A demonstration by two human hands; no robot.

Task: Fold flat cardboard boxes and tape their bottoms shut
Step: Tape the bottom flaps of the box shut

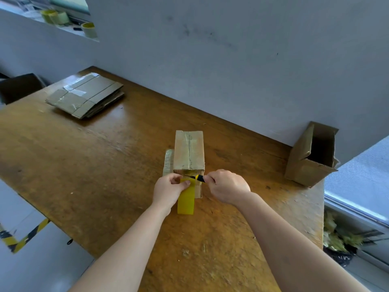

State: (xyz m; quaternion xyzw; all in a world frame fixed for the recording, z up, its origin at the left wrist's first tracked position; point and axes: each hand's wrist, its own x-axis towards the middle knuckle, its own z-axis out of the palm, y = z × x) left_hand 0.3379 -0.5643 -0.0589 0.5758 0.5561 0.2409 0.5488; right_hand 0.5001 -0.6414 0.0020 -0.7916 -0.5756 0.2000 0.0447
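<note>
Centrally, left grip (168,189) pinches yellow tape (186,203) at the cardboard box (189,152); right grip (228,186) clamps a utility knife (200,178), its blade indistinct.

Cutter (200,178) handle mostly inside right hand (228,186)

This looks like a packing workshop or small warehouse corner. A worn wooden table (105,165) stands against a bare grey wall (231,60), carrying a stack of flat cardboard boxes (84,98) and an assembled open box (309,163), while tape rolls (89,29) sit on a ledge (69,28) above. Yellow-and-black hazard tape (31,233) marks the floor (31,266).
</note>
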